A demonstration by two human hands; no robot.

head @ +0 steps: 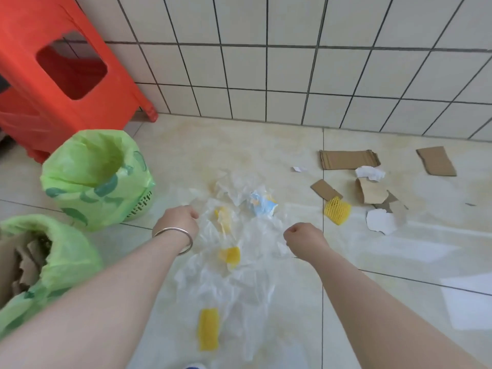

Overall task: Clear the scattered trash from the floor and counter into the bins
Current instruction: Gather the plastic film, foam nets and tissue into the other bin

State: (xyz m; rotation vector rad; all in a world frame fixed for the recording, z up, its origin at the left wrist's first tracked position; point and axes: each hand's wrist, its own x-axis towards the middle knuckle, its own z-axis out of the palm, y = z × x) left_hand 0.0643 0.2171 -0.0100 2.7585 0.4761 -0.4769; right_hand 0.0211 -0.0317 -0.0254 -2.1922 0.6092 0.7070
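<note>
A large sheet of clear plastic film [239, 283] lies crumpled on the floor, with yellow foam net pieces [209, 332] and a blue-white wrapper [262, 205] under or in it. My left hand [177, 222], with a silver bangle at the wrist, is closed on the film's left edge. My right hand [303, 237] is closed on its right edge. Two bins lined with green bags stand at the left: the far one [95, 179] looks empty, while the near one [50, 265] holds cardboard scraps.
Cardboard pieces [348, 159], white paper scraps [380, 222] and another yellow foam net [337, 210] lie on the floor at the right. A red plastic stool [66, 67] stands at the back left against the tiled wall.
</note>
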